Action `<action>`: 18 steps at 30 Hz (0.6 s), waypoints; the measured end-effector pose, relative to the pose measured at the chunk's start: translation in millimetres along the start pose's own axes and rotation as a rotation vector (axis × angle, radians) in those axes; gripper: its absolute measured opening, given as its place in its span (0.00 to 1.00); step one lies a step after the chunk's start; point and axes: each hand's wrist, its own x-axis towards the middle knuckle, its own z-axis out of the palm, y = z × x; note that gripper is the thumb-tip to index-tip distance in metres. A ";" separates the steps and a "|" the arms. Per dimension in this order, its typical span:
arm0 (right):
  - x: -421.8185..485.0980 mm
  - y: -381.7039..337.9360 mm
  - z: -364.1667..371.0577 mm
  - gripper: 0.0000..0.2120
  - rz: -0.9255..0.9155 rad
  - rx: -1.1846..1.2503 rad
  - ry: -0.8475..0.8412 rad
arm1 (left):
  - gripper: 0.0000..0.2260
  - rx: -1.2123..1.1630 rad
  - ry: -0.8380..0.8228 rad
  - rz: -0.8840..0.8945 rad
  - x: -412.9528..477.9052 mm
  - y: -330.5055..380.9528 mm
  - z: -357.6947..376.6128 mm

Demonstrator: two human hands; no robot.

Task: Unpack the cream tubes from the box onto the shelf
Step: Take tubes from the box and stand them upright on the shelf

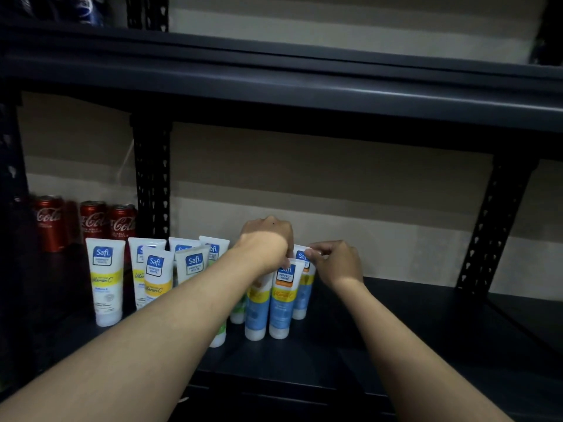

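Several Safi cream tubes stand cap-down on the dark shelf [396, 330]. White-and-yellow tubes [105, 281] form the left group; blue-and-yellow tubes [281, 300] stand in the middle. My left hand [268, 242] reaches over the blue tubes, its fingers curled on the top of one of them. My right hand [335, 263] pinches the top edge of the rear blue tube [303, 287]. My left forearm hides part of a green-tinted tube [219, 336]. The box is out of view.
Red Coca-Cola cans [94, 222] stand at the back left behind a perforated black upright [152, 184]. Another upright [493, 226] rises at the right. A dark upper shelf [304, 86] hangs overhead. Bare shelf surface lies to the right of the tubes.
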 end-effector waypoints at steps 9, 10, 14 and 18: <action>5.7 0.0 8.2 0.09 -0.050 0.014 0.005 | 0.12 -0.079 -0.068 -0.006 9.1 -6.6 -3.0; 6.5 1.0 9.0 0.09 -0.051 0.013 -0.001 | 0.12 -0.086 -0.060 -0.005 9.3 -7.3 -1.8; 11.1 5.8 7.9 0.08 -0.069 0.006 -0.038 | 0.12 -0.118 -0.051 -0.007 9.0 -10.3 0.5; 13.9 7.7 4.1 0.07 -0.087 -0.010 -0.091 | 0.11 -0.147 -0.059 -0.001 7.4 -12.3 1.2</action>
